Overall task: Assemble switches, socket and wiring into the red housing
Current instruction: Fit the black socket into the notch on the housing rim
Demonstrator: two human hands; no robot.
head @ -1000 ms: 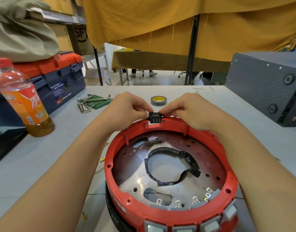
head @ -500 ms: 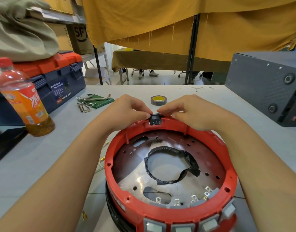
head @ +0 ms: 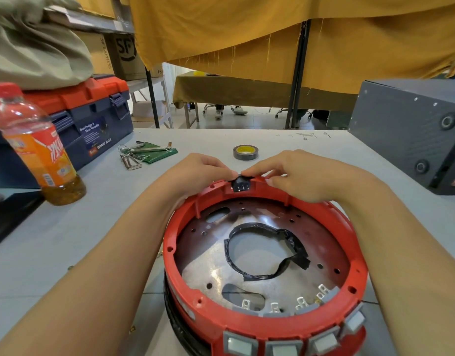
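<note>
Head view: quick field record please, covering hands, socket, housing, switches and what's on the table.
hands: left and right both pinch the socket
socket: black, at the housing's far rim, pins facing inward
housing: red ring on the table
switches: row in the near wall
tape: beyond the hands
bottle: far left
hex keys: left of tape

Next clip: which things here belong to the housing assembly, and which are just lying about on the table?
In the job:
red housing
black socket at its far rim, pinched by left hand and right hand
grey switches in the near wall

Lying about:
tape roll
hex keys
bottle
toolbox
grey case
</note>
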